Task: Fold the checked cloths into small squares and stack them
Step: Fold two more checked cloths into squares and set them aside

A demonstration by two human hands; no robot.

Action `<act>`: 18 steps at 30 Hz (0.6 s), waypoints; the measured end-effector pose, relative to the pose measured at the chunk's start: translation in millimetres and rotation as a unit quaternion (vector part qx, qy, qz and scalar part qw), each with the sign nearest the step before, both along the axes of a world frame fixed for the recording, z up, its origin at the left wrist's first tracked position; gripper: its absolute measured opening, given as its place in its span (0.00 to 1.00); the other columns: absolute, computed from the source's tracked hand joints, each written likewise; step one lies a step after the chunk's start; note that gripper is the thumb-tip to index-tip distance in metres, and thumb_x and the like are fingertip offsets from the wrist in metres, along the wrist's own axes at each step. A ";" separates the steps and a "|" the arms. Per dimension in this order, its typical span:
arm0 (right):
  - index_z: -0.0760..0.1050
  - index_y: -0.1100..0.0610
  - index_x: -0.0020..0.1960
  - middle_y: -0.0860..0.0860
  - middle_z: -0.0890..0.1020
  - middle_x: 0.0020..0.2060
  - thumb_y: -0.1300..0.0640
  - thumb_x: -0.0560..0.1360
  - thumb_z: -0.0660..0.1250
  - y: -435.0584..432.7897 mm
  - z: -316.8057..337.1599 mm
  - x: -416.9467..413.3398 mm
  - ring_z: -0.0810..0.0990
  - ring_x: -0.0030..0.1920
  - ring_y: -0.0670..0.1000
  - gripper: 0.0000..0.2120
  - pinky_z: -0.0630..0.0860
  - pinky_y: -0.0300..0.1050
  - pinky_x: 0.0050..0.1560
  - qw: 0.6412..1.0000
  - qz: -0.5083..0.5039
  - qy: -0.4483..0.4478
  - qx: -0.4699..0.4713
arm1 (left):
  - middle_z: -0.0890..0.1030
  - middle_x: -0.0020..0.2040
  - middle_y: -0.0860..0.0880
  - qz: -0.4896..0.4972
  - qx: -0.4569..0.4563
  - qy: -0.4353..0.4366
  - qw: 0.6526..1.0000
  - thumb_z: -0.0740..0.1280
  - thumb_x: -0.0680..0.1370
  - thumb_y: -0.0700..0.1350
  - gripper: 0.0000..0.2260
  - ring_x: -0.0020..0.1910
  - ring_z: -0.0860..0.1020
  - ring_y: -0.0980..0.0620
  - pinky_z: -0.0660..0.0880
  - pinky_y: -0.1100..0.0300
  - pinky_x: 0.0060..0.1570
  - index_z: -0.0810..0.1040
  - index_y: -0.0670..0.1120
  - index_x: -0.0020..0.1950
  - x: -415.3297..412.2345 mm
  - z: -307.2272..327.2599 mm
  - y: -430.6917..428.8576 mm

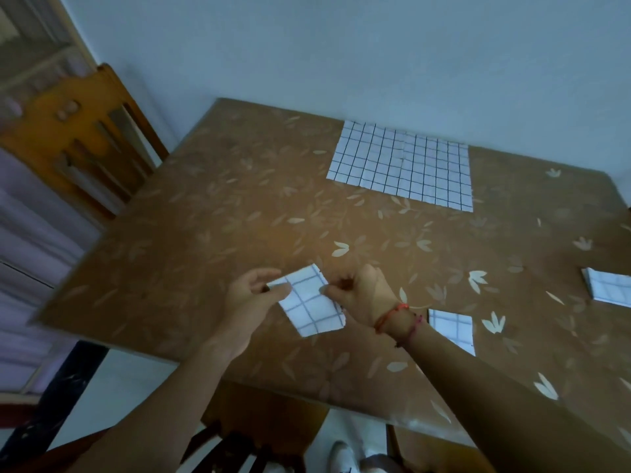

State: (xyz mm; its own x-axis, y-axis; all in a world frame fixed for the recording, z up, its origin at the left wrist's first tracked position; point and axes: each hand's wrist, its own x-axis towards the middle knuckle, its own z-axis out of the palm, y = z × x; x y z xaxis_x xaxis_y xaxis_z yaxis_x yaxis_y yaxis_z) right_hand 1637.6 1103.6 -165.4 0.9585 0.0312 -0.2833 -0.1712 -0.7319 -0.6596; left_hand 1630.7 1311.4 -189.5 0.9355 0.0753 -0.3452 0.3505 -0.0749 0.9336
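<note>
Now I'm pinching the folded cloth (pixel 312 303) between left hand (pixel 251 302) and right hand (pixel 363 295), both clamped on it; slipping layers could be skewing its square.

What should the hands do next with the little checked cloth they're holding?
Probably carry the small folded cloth to the folded piece by the right arm and lay it on top. Both the left hand and right hand pinch it, it already looks square, and the big cloth lies unfolded.

White blue-checked cloths (pixel 403 165), brown leaf-patterned table (pixel 205 206)
</note>
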 end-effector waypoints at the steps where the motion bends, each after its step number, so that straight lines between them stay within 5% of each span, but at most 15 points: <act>1: 0.83 0.63 0.41 0.52 0.84 0.34 0.56 0.72 0.72 6.0 1.4 0.4 0.81 0.32 0.46 0.10 0.79 0.44 0.35 0.999 -0.011 -0.024 0.037 | 0.85 0.47 0.48 0.008 -0.026 0.012 1.000 0.73 0.73 0.38 0.09 0.47 0.83 0.49 0.79 0.60 0.40 0.81 0.45 0.52 -3.1 3.0 7.5; 4: 0.81 0.62 0.35 0.55 0.85 0.34 0.59 0.71 0.74 31.7 16.2 -5.6 0.84 0.35 0.52 0.08 0.82 0.44 0.33 0.985 -0.061 -0.004 0.158 | 0.85 0.46 0.46 0.020 -0.054 0.032 0.998 0.71 0.74 0.37 0.07 0.45 0.84 0.49 0.79 0.64 0.36 0.81 0.42 0.51 -16.7 12.8 26.5; 7: 0.79 0.56 0.31 0.48 0.82 0.26 0.63 0.71 0.73 54.3 23.7 -16.4 0.81 0.27 0.46 0.11 0.78 0.37 0.28 0.966 -0.086 0.017 0.244 | 0.85 0.47 0.44 0.046 -0.025 0.026 0.998 0.73 0.73 0.38 0.07 0.46 0.84 0.48 0.81 0.56 0.43 0.81 0.42 0.51 -25.0 17.2 54.3; 13: 0.80 0.64 0.38 0.48 0.81 0.22 0.64 0.72 0.72 106.9 22.9 -26.5 0.79 0.22 0.43 0.05 0.76 0.36 0.24 0.944 -0.076 0.092 0.306 | 0.84 0.42 0.50 0.087 0.095 -0.009 0.992 0.74 0.72 0.39 0.04 0.43 0.82 0.55 0.76 0.68 0.35 0.82 0.45 0.45 -36.2 23.8 101.9; 18: 0.81 0.62 0.39 0.53 0.83 0.26 0.63 0.71 0.74 143.8 7.0 -20.6 0.81 0.26 0.50 0.04 0.81 0.43 0.27 0.937 -0.080 0.127 0.317 | 0.84 0.44 0.50 0.084 0.124 -0.005 0.989 0.74 0.72 0.40 0.04 0.46 0.82 0.52 0.80 0.55 0.47 0.83 0.48 0.45 -30.5 18.5 141.7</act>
State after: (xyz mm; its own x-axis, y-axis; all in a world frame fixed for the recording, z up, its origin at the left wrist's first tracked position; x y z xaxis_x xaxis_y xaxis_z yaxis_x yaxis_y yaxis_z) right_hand 1617.0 1247.4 -158.4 0.8692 0.1324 -0.4764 -0.4557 -0.1595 -0.8757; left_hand 1600.2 1453.1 -170.9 0.9059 0.3119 -0.2863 0.3675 -0.2435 0.8976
